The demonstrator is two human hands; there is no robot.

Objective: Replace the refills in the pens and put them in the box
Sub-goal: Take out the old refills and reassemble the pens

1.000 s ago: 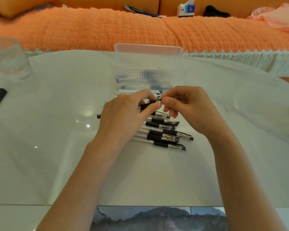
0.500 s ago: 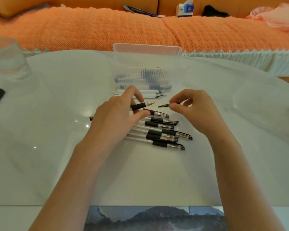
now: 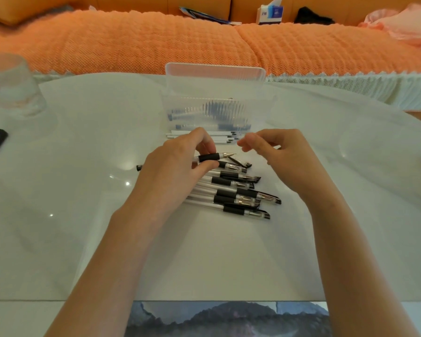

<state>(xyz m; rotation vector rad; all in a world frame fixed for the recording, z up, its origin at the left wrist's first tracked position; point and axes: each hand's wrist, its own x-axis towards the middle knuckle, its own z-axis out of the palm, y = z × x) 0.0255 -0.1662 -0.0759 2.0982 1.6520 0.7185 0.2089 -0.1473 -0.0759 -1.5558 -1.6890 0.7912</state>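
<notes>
Cap (image 3: 240, 162) pulled off, now dropped beside pen pile (image 3: 238, 193). Right hand (image 3: 277, 154) emptied, fingers loose. Uncapped pen (image 3: 213, 156) gripped by left hand (image 3: 175, 166). Hands apart. Refill removal likely next.

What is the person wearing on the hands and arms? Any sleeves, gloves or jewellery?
Nothing worn is visible. The left hand and the right hand are bare, without gloves or rings. The left forearm and the right forearm are bare too: no sleeves, watch or bracelet.
</notes>
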